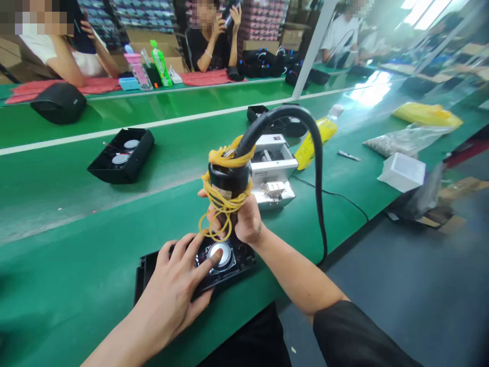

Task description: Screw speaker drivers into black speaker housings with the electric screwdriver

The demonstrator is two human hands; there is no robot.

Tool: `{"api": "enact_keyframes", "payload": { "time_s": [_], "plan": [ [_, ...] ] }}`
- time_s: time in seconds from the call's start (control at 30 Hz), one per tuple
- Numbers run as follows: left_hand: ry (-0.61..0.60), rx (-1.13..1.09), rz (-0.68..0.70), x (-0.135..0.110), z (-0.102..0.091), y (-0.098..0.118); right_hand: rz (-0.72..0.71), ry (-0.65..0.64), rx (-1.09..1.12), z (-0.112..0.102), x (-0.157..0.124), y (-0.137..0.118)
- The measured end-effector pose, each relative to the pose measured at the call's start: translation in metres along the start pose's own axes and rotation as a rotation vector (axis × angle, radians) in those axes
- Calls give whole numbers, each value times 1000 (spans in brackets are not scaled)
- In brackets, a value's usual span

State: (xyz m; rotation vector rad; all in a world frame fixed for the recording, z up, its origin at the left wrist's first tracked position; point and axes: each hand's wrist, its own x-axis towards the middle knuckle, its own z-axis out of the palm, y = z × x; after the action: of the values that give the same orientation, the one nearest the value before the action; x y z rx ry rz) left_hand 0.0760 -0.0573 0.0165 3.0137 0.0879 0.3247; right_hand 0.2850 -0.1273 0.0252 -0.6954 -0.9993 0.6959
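Note:
An upright power screwdriver (pixel 228 178), black with yellow rubber bands or cord wound about it, is gripped in my right hand (pixel 249 219). A thick black cable (pixel 318 168) arches from its top down to the right. Its lower end points at a black speaker housing (pixel 244 259) on the bench; the tip is hidden. My left hand (pixel 181 270) steadies this housing, fingers spread across it and thumb along the near side. One fingertip rests on a round silver speaker driver (pixel 220 255) inside.
A white-and-silver machine (pixel 273 168) stands behind the screwdriver, beside a yellow bottle (pixel 317 137). Another open speaker housing (pixel 124 158) lies at left. Right are a pen (pixel 348 156), a bag of small parts (pixel 401 140) and a white box (pixel 403 171). Co-workers sit across the bench.

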Motion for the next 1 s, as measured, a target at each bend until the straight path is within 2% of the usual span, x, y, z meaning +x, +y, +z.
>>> {"api": "enact_keyframes", "payload": {
  "time_s": [0.07, 0.17, 0.27, 0.37, 0.5, 0.8, 1.0],
  "plan": [
    [32, -13, 11, -1, 2, -1, -49, 12, -11, 0, 4, -11],
    [57, -17, 28, 0, 3, -1, -198, 94, -17, -9, 13, -48],
    [85, -17, 13, 1, 5, 3, -450, 313, -153, -30, 23, -94],
    [99, -23, 6, 2, 9, 7, -576, 483, -357, -54, 32, -120],
    [112, -33, -6, 1, 13, 9, -575, 550, -479, -68, 37, -116],
    [119, 6, -8, -5, 2, 8, -454, 524, -421, -69, 31, -106],
    [116, -19, -55, -14, 10, 1, -403, 566, -434, -68, 29, -106]
  ]
}}
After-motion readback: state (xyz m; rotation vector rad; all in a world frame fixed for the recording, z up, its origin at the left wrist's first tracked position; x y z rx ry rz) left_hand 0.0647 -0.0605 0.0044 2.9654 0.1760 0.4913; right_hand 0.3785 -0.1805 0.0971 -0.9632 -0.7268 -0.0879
